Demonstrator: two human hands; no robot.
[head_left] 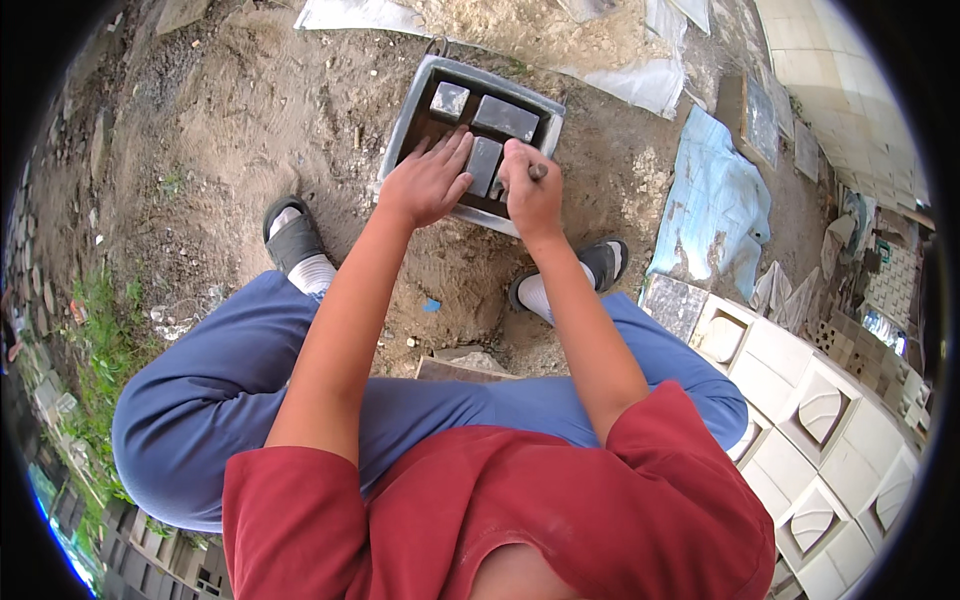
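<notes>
On the ground in front of me sits a grey box-shaped mould (402,130), tilted slightly in view. Inside it stand raised dark-grey blocks: a small one (450,99) at the far left, a wide one (506,117) at the far right and another (483,166) nearer me. My left hand (428,180) lies over the near left part of the mould, fingers stretched out beside the nearest block. At the mould's right side, my right hand (531,195) is closed round a tool with a rounded brown handle (538,171). The tool's working end is hidden.
A sand heap (530,35) on white sheeting lies beyond the mould. To the right are a blue sheet (712,190) and a stack of pale concrete blocks (780,385). A small slab (460,368) rests on the ground near my legs. My slippered feet flank the mould.
</notes>
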